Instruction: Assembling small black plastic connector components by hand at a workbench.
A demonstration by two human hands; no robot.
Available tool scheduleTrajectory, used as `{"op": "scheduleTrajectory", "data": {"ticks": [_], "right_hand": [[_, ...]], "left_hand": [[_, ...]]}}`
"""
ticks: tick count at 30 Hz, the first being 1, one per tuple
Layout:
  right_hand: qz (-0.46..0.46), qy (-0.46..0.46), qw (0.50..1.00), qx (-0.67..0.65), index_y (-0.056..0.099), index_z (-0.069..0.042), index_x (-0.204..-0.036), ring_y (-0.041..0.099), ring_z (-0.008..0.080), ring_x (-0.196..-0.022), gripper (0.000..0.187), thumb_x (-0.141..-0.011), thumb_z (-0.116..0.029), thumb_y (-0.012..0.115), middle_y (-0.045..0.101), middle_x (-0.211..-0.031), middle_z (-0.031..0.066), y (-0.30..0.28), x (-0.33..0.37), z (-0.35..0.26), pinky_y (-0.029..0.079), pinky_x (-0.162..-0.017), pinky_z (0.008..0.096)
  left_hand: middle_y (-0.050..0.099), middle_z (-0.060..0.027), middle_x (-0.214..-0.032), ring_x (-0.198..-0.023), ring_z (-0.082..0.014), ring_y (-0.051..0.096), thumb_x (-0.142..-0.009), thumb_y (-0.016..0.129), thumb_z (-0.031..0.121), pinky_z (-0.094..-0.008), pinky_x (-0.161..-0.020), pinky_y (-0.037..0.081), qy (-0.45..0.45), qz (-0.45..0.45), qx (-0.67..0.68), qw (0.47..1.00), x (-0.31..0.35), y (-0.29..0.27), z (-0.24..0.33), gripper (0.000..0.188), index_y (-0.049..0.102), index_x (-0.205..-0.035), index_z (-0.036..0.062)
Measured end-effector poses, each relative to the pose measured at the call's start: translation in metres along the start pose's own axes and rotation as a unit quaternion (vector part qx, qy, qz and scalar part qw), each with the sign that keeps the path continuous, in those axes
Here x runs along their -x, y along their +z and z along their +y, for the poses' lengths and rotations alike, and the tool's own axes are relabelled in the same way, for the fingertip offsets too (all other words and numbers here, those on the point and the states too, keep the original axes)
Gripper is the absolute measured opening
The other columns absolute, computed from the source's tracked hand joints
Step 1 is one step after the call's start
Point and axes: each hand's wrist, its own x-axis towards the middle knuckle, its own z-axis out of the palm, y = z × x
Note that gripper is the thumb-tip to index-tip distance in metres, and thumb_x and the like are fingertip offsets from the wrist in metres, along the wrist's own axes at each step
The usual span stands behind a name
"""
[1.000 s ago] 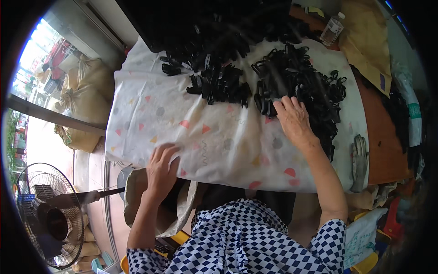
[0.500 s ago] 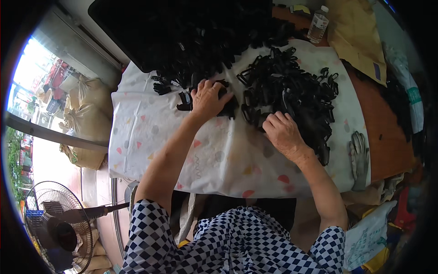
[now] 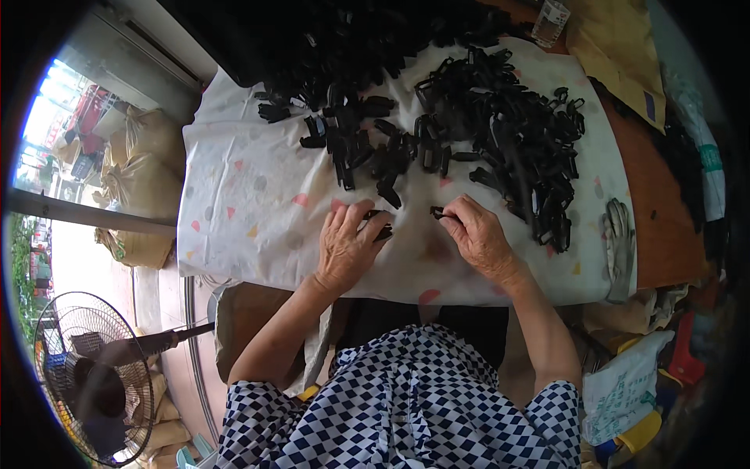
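Head view first, nearest to you: your checked blue-and-white sleeves fill the lower edge, and both bare forearms run up from them onto the tabletop.

Your left hand (image 3: pixel 344 246) rests on the pale spotted cloth (image 3: pixel 250 195) close to the near edge of the tabletop, its fingers curled over a small black plastic piece (image 3: pixel 380 227) that shows under the fingertips. Your right hand (image 3: pixel 478 238) lies just beside it, a little toward the right, thumb and forefinger pinched on another small black clip (image 3: pixel 437 212). The two hands are near each other but apart, and the cloth between them is bare.

Past your left fingertips, toward the middle of the cloth, a loose scatter of black parts (image 3: pixel 359 144) is spread out. Toward the right side sits a denser heap of black clips (image 3: pixel 508 133), reaching almost down to your right hand. Along the far edge a still larger dark mass of parts (image 3: pixel 328 39) runs across the top of the cloth.

On the right edge of the cloth a grey work glove (image 3: pixel 619 246) lies flat, and beyond it the bare brown tabletop (image 3: pixel 656 211) shows. At the far right corner stand a clear plastic bottle (image 3: pixel 551 19) and a tan paper envelope (image 3: pixel 617 47).

Off the table to your left, a standing fan (image 3: pixel 94 375) sits low, with filled sacks (image 3: pixel 137 164) farther back.
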Motion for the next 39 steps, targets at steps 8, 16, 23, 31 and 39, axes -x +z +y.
{"op": "scheduleTrajectory", "data": {"ticks": [8,16,23,31,39], "right_hand": [[0.007,0.128,0.972,-0.197,0.055,-0.001,-0.108,0.062,0.0173,-0.089,0.025,-0.087,-0.004,0.066,0.063,-0.098,0.0099,0.023,0.015,-0.023,0.051,-0.079,0.0282],[-0.043,0.148,0.941,-0.3,0.056,-0.001,-0.11,0.056,0.0104,-0.093,0.024,-0.089,-0.005,0.064,0.059,-0.102,0.0037,0.043,0.023,-0.033,0.048,-0.084,0.0243],[-0.012,0.165,0.948,-0.27,0.056,-0.001,-0.105,0.061,0.0163,-0.087,0.02,-0.087,-0.002,0.063,0.063,-0.096,0.0084,0.038,0.028,-0.033,0.05,-0.08,0.0289],[0.033,0.16,0.953,-0.254,0.057,-0.001,-0.105,0.058,0.011,-0.086,0.019,-0.088,-0.003,0.064,0.062,-0.095,0.0048,0.023,0.04,-0.031,0.049,-0.078,0.0249],[0.041,0.151,0.922,-0.355,0.056,-0.002,-0.105,0.057,0.0106,-0.084,0.018,-0.089,-0.005,0.063,0.06,-0.096,0.0038,0.03,0.047,-0.025,0.049,-0.078,0.0246]], "left_hand": [[0.064,-0.0162,-0.1,-0.093,-0.0308,0.065,-0.079,0.067,0.006,-0.0362,-0.079,0.05,-0.171,-0.098,0.265,0.944,0.012,-0.005,0.007,0.038,0.057,-0.115,0.0038],[0.065,-0.0117,-0.096,-0.09,-0.0223,0.064,-0.081,0.065,0.005,-0.0322,-0.08,0.05,-0.188,-0.089,0.312,0.927,0.018,-0.007,0.016,0.039,0.057,-0.119,0.0047],[0.059,-0.0052,-0.104,-0.085,-0.0094,0.057,-0.091,0.057,0.004,-0.0239,-0.074,0.048,-0.238,-0.186,0.561,0.771,0.011,-0.02,0.034,0.056,0.033,-0.141,0.009],[0.051,-0.0087,-0.127,-0.092,-0.0117,0.061,-0.092,0.053,0.003,-0.0253,-0.079,0.048,-0.274,-0.15,0.615,0.724,0.019,-0.006,0.032,0.033,0.049,-0.125,0.0076],[0.05,-0.0128,-0.132,-0.096,-0.0149,0.065,-0.09,0.061,0.002,-0.0255,-0.075,0.052,-0.244,-0.16,0.638,0.713,0.02,0.001,0.04,0.036,0.049,-0.125,0.0015]]}}
